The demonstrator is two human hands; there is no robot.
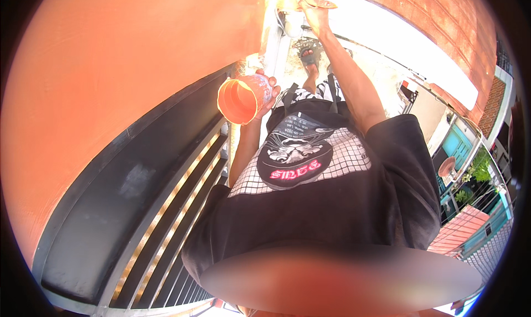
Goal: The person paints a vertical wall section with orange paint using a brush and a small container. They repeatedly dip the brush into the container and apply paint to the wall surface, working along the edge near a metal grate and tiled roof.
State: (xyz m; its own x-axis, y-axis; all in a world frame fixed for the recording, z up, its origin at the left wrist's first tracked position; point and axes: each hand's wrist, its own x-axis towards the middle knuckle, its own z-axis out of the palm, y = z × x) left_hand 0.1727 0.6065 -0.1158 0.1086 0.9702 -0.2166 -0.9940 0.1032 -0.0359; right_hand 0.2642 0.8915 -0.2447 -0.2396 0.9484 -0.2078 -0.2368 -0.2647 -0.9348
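Observation:
My left hand [272, 93] is wrapped round the side of a plastic cup [256, 91]. Its inside is coated orange, with drips over the rim, and its mouth is tilted toward me. At the top of the view my right arm reaches far out. The fingers of my right hand [316, 14] are closed round a flat orange-brown handle, which looks like a paintbrush [327, 5]. Its tip lies against a bright, narrow post or wall edge [272, 26] and is washed out by glare.
A large orange wall [127, 57] fills the left. Under it runs a dark metal panel [133, 190] with slatted bars [171, 223]. A pale rounded fitting [293, 25] sits below my right hand. My sandalled foot [308, 55] shows beyond. Houses and plants [478, 170] lie at right.

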